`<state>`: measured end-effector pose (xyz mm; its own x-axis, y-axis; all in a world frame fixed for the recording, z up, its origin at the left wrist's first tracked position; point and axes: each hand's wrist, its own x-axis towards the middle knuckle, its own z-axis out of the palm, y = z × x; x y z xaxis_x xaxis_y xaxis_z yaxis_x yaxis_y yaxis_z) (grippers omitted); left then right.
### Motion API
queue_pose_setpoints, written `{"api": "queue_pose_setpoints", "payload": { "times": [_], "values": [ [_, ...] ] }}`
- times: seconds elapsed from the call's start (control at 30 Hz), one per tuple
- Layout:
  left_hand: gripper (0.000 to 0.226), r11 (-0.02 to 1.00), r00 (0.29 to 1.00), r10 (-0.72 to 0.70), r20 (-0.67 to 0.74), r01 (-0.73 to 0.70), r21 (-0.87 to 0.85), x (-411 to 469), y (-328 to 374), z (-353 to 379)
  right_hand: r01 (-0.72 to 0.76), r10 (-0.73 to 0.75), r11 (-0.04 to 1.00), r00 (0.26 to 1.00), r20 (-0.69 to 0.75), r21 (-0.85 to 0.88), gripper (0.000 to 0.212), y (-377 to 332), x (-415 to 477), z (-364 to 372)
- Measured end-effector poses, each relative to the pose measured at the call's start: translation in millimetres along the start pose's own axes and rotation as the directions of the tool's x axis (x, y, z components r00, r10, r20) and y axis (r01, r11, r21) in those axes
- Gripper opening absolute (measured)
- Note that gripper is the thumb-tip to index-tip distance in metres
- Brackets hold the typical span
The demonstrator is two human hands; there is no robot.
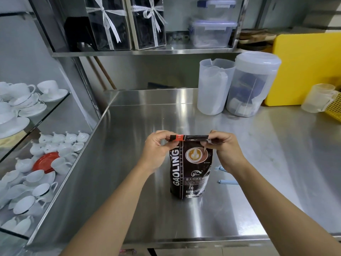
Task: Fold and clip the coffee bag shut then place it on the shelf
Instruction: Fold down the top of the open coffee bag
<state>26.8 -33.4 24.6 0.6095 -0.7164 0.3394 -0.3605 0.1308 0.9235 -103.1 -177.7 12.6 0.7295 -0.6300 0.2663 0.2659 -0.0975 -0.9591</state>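
A black coffee bag (190, 169) with a latte picture stands upright on the steel counter (147, 130). Its top edge is folded over into a flat strip. My left hand (156, 150) pinches the left end of that fold. My right hand (226, 147) pinches the right end. Two light blue bag clips (227, 182) lie on the counter just right of the bag, partly hidden behind my right forearm. A steel shelf (144, 51) runs above the back of the counter.
On the shelf stand two ribboned gift boxes (129, 23) and stacked clear tubs (212, 33). Two translucent plastic jugs (238, 85) sit at the counter's back right, beside a yellow board (306, 67). Glass racks of white cups and teapots (36, 163) fill the left side.
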Motion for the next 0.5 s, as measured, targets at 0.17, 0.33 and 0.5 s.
{"api": "queue_pose_setpoints", "payload": {
  "times": [0.17,0.33,0.5],
  "values": [
    [0.038,0.998,0.986,-0.051,0.16,0.044,0.045,2.3,8.2,-7.0,-0.013,0.021,0.995,0.996,0.089,-0.096,0.047,-4.9,3.2,-4.7],
    [0.028,0.966,0.957,-0.072,0.283,-0.003,0.258,8.8,17.6,-25.2,0.021,0.006,0.974,0.993,0.116,-0.228,0.054,-10.7,3.3,-10.6],
    [0.009,0.901,0.978,-0.006,0.207,-0.085,0.425,8.8,17.5,-20.5,0.022,0.018,0.938,0.993,0.113,-0.347,0.04,-20.6,3.5,-14.2]
  ]
}}
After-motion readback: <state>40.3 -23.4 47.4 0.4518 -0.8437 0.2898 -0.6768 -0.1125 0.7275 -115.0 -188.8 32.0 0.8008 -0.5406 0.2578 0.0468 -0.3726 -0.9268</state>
